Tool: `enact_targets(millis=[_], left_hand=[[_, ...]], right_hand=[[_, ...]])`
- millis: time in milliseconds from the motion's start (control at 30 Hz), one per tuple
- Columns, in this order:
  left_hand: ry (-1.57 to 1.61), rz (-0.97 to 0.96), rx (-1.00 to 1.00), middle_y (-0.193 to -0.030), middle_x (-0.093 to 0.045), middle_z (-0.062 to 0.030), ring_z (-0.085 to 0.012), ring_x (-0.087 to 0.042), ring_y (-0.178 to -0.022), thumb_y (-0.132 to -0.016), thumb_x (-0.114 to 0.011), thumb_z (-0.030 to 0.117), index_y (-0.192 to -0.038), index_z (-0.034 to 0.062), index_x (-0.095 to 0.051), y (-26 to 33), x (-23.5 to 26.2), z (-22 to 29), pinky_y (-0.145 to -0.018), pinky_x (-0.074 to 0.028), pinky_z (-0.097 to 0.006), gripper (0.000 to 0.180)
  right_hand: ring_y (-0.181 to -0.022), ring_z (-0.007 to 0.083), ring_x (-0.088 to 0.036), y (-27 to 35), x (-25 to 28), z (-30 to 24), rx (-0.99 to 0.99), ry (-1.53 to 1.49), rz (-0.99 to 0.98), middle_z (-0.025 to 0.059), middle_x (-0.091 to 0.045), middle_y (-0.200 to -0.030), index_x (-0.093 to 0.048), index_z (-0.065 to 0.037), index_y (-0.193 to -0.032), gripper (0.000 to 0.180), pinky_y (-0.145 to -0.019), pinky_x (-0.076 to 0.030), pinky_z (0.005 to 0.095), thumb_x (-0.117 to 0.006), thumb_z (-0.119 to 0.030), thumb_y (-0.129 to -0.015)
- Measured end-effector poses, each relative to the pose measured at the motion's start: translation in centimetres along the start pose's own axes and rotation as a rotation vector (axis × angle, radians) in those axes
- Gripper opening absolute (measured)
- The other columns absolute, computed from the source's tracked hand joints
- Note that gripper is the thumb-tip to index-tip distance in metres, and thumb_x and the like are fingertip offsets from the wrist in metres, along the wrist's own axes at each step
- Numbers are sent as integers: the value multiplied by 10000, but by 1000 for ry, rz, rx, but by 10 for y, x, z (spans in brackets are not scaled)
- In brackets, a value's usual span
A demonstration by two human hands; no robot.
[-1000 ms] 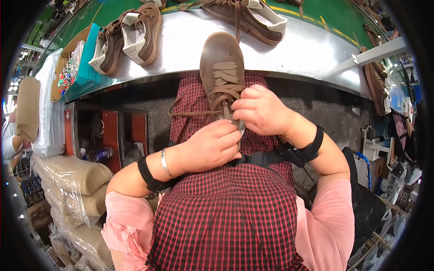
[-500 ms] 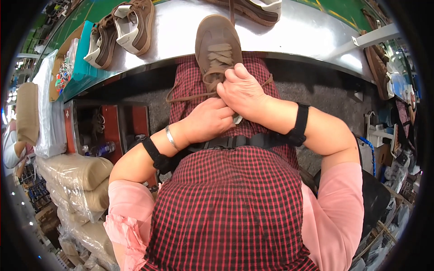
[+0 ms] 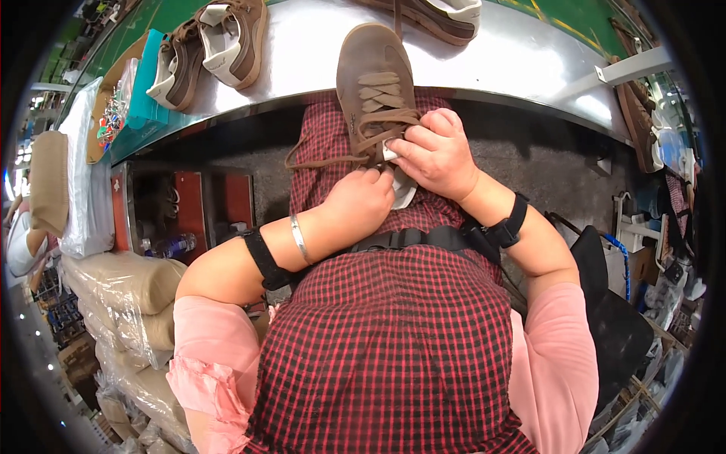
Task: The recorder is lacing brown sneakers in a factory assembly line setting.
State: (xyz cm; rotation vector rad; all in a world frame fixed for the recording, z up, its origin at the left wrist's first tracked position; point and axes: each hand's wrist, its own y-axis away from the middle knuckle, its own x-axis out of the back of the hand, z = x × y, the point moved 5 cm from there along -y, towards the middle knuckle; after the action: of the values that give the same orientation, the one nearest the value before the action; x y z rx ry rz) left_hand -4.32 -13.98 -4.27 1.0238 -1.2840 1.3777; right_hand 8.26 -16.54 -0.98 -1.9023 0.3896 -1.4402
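Observation:
A brown suede sneaker [image 3: 370,64] points its toe away from me, its front at the metal bench edge and its heel end toward my lap. Tan-brown laces [image 3: 380,94] criss-cross its tongue, and one loose lace end [image 3: 321,163] trails out to the left. My right hand [image 3: 437,155] is closed in a pinch at the right side of the shoe opening, with a lace running into its fingers and a white bit of lining beside them. Curled at the heel end, my left hand [image 3: 361,198] has its fingertips against the shoe's collar; what they grip is partly hidden.
On the shiny metal bench [image 3: 514,57] stand a pair of brown sneakers [image 3: 234,49] at left and another brown shoe [image 3: 435,19] at the back. A teal-sided box [image 3: 147,98] of small parts sits at the left end. Plastic-wrapped tan pieces [image 3: 128,287] are stacked at left.
My right hand has shifted right and slightly down, uncovering the shoe's upper opening and a lace loop. My left hand stays low at the heel end. The view has shifted a little.

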Motion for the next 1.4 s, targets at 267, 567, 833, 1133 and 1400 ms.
enact_targets(millis=[267,567,833,1133,1400], left_hand=[[44,-327,215,-793,-572,-104,-237,-589,-706,-742,-605,249,-758,40,-614,-31,-5,0,-609,-487,-336,210],[377,-125,104,-1045,-583,-176,-325,-594,-901,-758,-672,232,-999,1,-577,1,53,-3,-778,-499,-378,348],[-54,327,197,-1190,-489,-90,-307,-425,-1168,-643,-697,156,-971,85,-600,-9,38,-37,-952,-369,-431,349],[-54,499,139,-1153,-511,-89,-319,-427,-1173,-578,-674,66,-897,55,-618,-12,30,-39,-930,-405,-422,325],[113,502,204,-1053,-557,-78,-317,-484,-1117,-583,-671,18,-843,43,-607,-8,35,-41,-917,-419,-414,269]], right_hand=[[-700,165,-475,-3,-5,-2,97,-8,-18,-30,-477,-675,-633,-137,-753,133,-709,-391,335,-661,-175,-628],[-726,173,-483,-3,-1,3,37,-96,-69,-26,-490,-714,-628,-144,-833,204,-737,-387,331,-670,-205,-643],[-760,183,-507,-4,8,1,1,-122,-116,-19,-546,-755,-642,-133,-851,236,-773,-395,352,-697,-229,-643],[-880,254,-533,-15,5,3,-201,-120,55,80,-501,-1091,-567,-105,-993,352,-742,-405,370,-660,-82,-654],[-921,224,-539,-1,-11,12,-219,99,-40,89,-435,-1314,-499,-164,-1181,540,-788,-397,370,-632,-68,-667]])
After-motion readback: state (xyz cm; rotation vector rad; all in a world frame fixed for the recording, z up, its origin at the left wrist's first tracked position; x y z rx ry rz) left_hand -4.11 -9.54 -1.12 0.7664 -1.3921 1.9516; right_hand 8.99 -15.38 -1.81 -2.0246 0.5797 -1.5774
